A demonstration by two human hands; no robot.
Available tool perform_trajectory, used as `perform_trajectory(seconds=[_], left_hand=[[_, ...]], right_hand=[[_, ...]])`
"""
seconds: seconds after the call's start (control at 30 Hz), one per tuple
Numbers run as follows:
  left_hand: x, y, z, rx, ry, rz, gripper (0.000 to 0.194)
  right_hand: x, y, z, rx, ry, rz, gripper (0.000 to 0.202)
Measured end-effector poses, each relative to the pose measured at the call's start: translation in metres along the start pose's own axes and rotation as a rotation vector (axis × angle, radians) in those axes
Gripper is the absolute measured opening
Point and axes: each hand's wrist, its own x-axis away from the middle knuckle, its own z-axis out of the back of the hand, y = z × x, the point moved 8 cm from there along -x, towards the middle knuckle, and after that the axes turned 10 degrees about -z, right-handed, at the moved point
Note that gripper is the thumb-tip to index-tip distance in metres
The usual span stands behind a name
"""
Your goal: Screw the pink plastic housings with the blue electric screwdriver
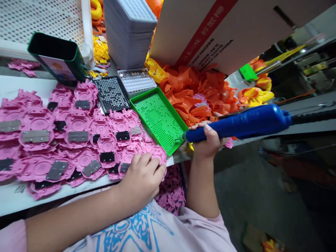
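Note:
My right hand [208, 140] is wrapped round a blue electric screwdriver [236, 122], which lies nearly level. The tool's tip reaches over the lower right corner of a green perforated tray [160, 119] holding small screws. My left hand [144, 175] has its fingers curled over a pink plastic part [157, 154] at the table's front edge, just left of the tray. Many more pink parts [39, 126] are spread to the left, several with black or grey plates on them.
Behind the green tray are a black tray [111, 94] and a white tray [136, 82]. A dark green container [56, 59], a tall tray stack [131, 38] and a cardboard box [189, 31] stand behind. Orange parts [183, 84] are heaped at right; pink pieces [172, 190] lie below the table edge.

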Motion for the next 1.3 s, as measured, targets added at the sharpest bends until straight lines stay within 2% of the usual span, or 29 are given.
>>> perform_trajectory(seconds=[0.13,0.3,0.5,0.73,0.8,0.83,0.9,0.93,1.03,1.1,1.2,1.3], left_hand=[[0.017,0.006,0.006,0.247,0.041,-0.042,0.035],[0.03,0.001,0.017,0.459,0.111,-0.028,0.039],[0.043,-0.001,0.031,0.707,0.087,0.014,0.045],[0.053,0.004,0.041,0.877,0.028,-0.015,0.049],[0.054,0.001,0.042,0.928,0.039,-0.011,0.041],[0.055,-0.002,0.044,0.947,0.062,-0.003,0.031],[0.059,-0.009,0.047,0.978,0.146,0.013,0.015],[0.062,-0.013,0.049,0.982,0.203,0.027,0.017],[0.075,-0.028,0.052,0.95,0.363,0.116,0.027],[0.084,-0.037,0.048,0.949,0.395,0.23,0.04],[0.094,-0.046,0.031,1.095,0.284,0.471,0.056],[0.101,-0.048,0.015,1.276,0.142,0.639,0.059]], right_hand=[[0.001,-0.002,-0.002,0.0,0.003,-0.008,0.022],[0.003,-0.007,-0.003,-0.008,-0.001,-0.02,0.028],[0.004,-0.024,-0.002,-0.013,-0.031,0.062,0.025],[0.002,-0.023,0.001,0.003,-0.022,0.069,0.02],[0.001,-0.021,-0.002,0.009,-0.052,0.057,0.019],[0.001,-0.02,-0.004,0.014,-0.076,0.052,0.02],[0.0,-0.018,-0.009,0.02,-0.12,0.045,0.022],[0.0,-0.017,-0.01,0.016,-0.134,0.047,0.022],[-0.004,-0.014,-0.013,-0.001,-0.143,0.085,0.023],[-0.007,-0.013,-0.012,0.013,-0.129,0.127,0.026],[-0.011,-0.008,-0.011,0.053,-0.114,0.15,0.035],[-0.016,0.0,-0.01,0.091,-0.135,0.121,0.04]])
